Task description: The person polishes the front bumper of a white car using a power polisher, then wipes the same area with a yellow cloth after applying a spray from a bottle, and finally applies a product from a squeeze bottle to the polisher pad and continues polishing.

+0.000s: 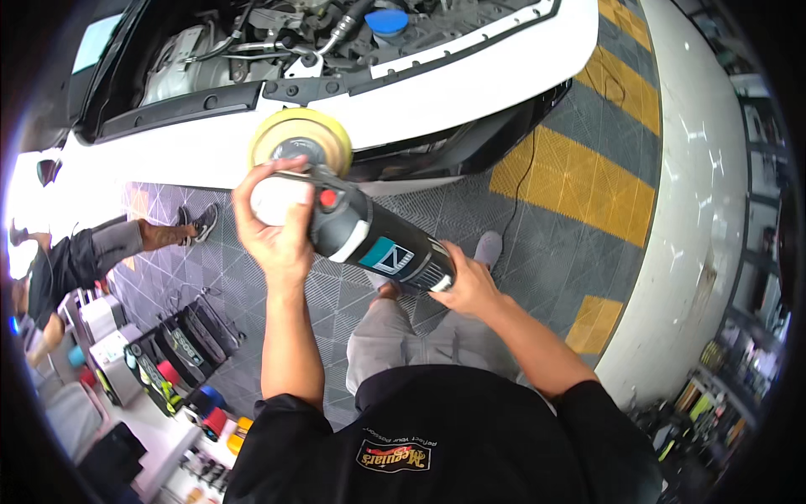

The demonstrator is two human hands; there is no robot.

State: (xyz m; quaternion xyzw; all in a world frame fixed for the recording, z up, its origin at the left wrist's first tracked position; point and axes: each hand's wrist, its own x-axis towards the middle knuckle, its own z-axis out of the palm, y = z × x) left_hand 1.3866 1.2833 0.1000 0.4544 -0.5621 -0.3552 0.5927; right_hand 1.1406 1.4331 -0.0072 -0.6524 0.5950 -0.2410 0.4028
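Both my hands hold a black rotary polisher (pixel 393 236) that lies slantwise in front of me. My left hand (pixel 277 220) is wrapped around its white-topped head, with fingers near the backing plate. My right hand (pixel 472 283) grips the rear end of its body. A round yellow foam pad (pixel 267 135) on the polisher is at the edge of a white car's front fender (pixel 390 120), just below the dark trim; whether it presses on the paint I cannot tell. A red button (pixel 328 198) shows on the tool.
The engine bay (pixel 252 57) is exposed, with a blue cap (pixel 386 22). A black cable (pixel 519 183) trails over the grey and yellow floor tiles (pixel 573 170). Another person (pixel 82 258) is at the left, near a cluttered workbench (pixel 157 453). A pale curved surface (pixel 686 189) stands right.
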